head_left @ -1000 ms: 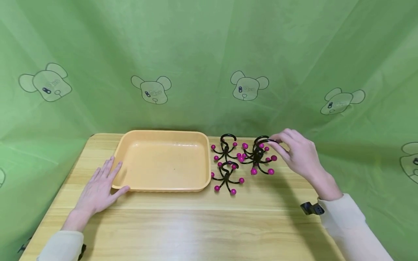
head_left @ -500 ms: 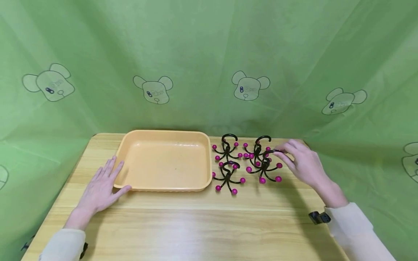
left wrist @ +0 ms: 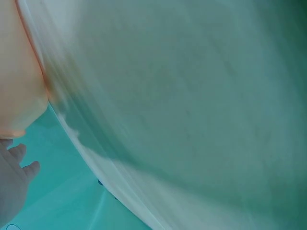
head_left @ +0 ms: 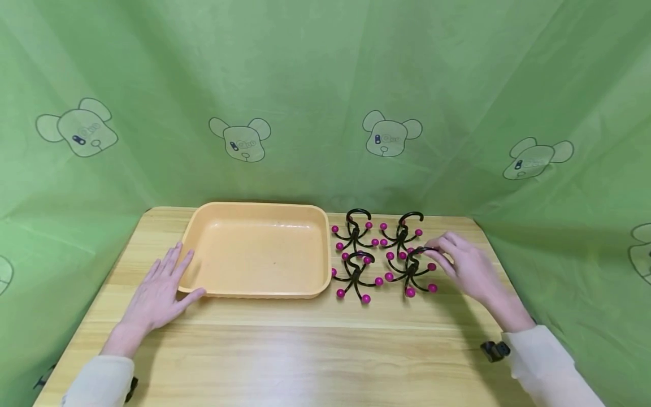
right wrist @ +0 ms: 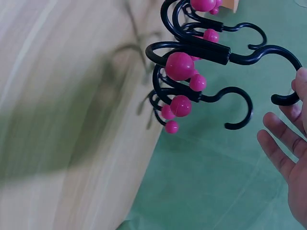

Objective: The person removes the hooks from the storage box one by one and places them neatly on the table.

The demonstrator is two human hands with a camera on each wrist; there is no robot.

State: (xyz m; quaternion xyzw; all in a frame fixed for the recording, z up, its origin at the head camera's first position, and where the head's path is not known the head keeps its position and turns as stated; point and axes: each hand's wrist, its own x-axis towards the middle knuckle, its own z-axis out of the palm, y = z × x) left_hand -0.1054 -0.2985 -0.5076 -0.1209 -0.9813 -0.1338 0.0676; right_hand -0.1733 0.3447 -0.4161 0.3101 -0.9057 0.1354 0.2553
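My right hand (head_left: 468, 265) pinches the curved top of a black multi-arm hanging hook (head_left: 411, 270) with pink ball tips, at the front right of a group. In the right wrist view, thumb and index finger meet at the curve of that hook (right wrist: 211, 50). Similar hooks stand around it: the back right hook (head_left: 402, 236), the back left hook (head_left: 354, 234) and the front left hook (head_left: 356, 277). My left hand (head_left: 157, 294) lies with fingers spread at the left front corner of a pale orange tray (head_left: 254, 295), fingertips along its rim.
The wooden table (head_left: 285, 350) ends just behind the tray and the hooks. A green curtain (head_left: 305, 68) with bear-head prints hangs close behind and at both sides. The tray's right wall stands close beside the left-hand hooks.
My right hand has brought its hook from over the back right one forward and down to the front right spot, in line with the front left hook. The left hand stays at the tray.
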